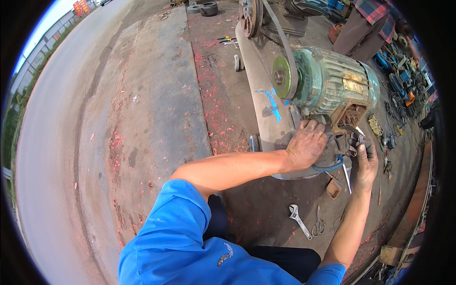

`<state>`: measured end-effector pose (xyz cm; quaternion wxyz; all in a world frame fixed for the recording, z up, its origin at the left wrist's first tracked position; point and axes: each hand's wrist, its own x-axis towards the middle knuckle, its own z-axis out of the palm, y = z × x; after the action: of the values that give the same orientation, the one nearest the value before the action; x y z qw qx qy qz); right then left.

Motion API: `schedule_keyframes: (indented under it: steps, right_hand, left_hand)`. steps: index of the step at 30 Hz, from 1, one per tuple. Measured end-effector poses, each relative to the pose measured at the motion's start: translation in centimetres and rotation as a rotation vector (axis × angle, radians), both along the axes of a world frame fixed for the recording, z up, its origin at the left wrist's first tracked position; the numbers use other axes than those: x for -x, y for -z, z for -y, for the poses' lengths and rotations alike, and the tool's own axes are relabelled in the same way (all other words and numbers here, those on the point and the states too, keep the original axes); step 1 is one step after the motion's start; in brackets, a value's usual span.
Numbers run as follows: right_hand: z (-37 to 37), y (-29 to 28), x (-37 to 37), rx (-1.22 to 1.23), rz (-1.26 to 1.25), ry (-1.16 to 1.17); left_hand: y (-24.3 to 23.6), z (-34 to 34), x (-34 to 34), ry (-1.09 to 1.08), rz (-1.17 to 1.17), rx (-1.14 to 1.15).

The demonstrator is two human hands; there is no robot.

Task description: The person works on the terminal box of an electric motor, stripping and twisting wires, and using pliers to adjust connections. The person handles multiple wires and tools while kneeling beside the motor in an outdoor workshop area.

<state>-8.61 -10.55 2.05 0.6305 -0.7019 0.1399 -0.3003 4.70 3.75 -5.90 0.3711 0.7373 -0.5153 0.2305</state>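
Observation:
A green, worn electric motor (327, 80) with a pulley (281, 78) and belt sits on a metal base (266, 109). Its open terminal box (349, 115) is below the body. My left hand (308, 145) is curled at a dark cable (346, 129) just under the motor; what lies inside its fingers is hidden. My right hand (364, 159) pinches wire ends (360, 140) to the right of it. A blue cord (327, 167) loops below both hands. An adjustable wrench (300, 221) and scissors (318, 223) lie on the ground, near a small rusty box (333, 189).
Another person (356, 33) stands beyond the motor, legs visible. Tools, parts and cables (394, 80) lie along the right, beside a long rusty beam (413, 190). Pliers (227, 39) and round metal parts (208, 10) lie at the back. A road (57, 142) runs along the left.

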Motion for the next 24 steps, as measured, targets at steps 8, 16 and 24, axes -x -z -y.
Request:
schedule_keyframes:
  steps: [8,16,24]
  right_hand:
    - [1.9,-0.3,0.1,0.017,0.041,0.014]
    - [-1.4,-3.1,-0.1,-0.042,-0.061,0.074]
    - [-0.1,-2.7,2.1,0.102,-0.212,0.027]
  left_hand:
    - [-1.6,0.8,1.0,0.051,-0.073,-0.189]
    - [-1.7,-0.6,-0.3,0.122,0.005,0.042]
    - [-0.5,-0.9,-2.2,0.082,0.258,-0.035]
